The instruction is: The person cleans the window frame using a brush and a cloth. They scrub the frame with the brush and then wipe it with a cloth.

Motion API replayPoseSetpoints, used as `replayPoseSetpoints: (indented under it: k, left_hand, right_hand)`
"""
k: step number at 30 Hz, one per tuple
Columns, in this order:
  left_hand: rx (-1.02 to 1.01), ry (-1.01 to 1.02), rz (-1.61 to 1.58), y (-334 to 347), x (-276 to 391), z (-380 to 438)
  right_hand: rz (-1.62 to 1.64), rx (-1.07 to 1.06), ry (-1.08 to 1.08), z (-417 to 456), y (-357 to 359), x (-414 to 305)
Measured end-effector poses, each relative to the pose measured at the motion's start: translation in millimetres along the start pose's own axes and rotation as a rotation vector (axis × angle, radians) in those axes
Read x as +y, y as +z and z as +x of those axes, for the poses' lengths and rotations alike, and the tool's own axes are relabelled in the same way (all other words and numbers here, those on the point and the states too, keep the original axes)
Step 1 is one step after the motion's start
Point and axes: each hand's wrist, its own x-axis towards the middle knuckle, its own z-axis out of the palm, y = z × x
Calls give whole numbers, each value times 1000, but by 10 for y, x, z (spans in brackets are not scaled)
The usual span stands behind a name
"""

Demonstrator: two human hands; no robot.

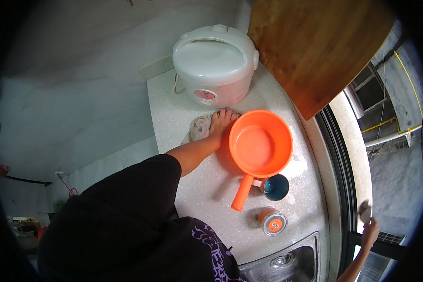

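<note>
My left hand (222,123) presses on a crumpled pale grey cloth (200,128) on the speckled countertop (211,183). Its fingers spread over the cloth, just in front of a white rice cooker (215,67) with pink trim. Beside the wrist is an orange plastic dipper (261,144), its handle pointing back towards me. Over by the window at the far right, my right hand (371,231) grips a small pale object (365,213). That object is blurred, so what it is cannot be made out.
Partly under the dipper's rim stands a mug with a blue inside (276,187). Closer to me is a small orange jar (273,222) with a round label. A steel sink (296,261) lies at the near edge. A brown wooden board (317,49) leans behind the cooker, near the black window frame (342,151).
</note>
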Motion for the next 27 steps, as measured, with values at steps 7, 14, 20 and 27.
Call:
replayPoseSetpoints:
  k: [7,14,20,27]
  left_hand:
    - [-16,17,84,0,5,7]
    - [-77,17,117,25,12,42]
    - [49,35,65,3,2,18]
    - [-24,42,86,52,8,35]
  right_hand:
    - [30,-109,42,-565,363,167]
    - [47,0,-58,-209,132,-329]
    - [273,-96,125,-708,87,621]
    - [-604,326,-204,-1899,1169,1976]
